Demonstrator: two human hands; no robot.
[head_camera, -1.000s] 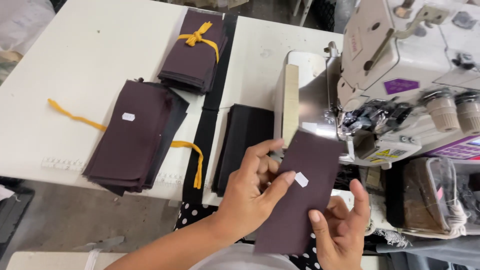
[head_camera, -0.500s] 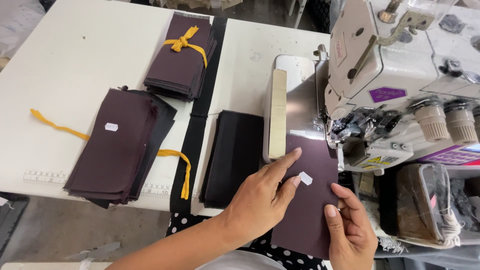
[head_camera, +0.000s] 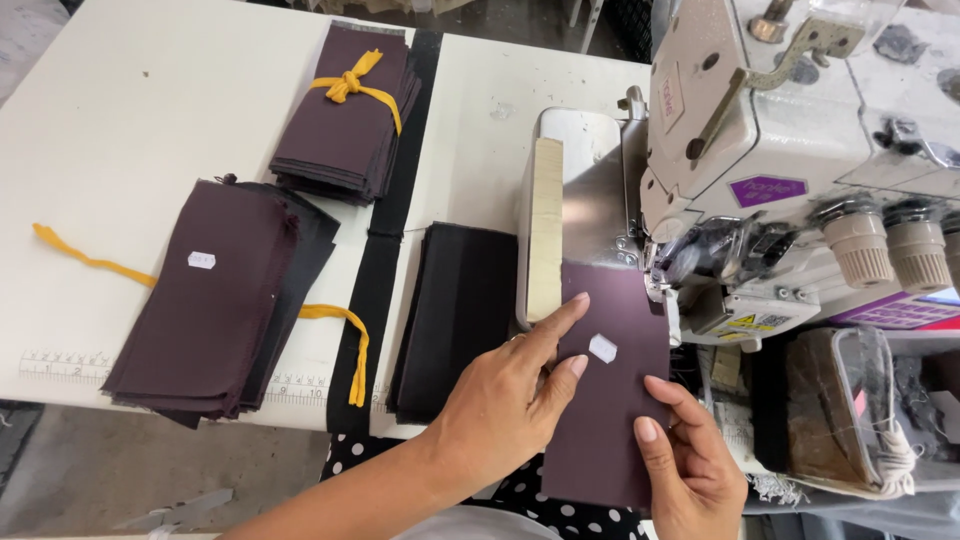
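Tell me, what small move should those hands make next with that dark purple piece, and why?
Probably slide the dark purple fabric piece a little further forward, so its top edge goes under the presser foot of the sewing machine. The left hand presses it flat on the machine bed and the right hand pinches its right edge, with the top edge lying just short of the foot.
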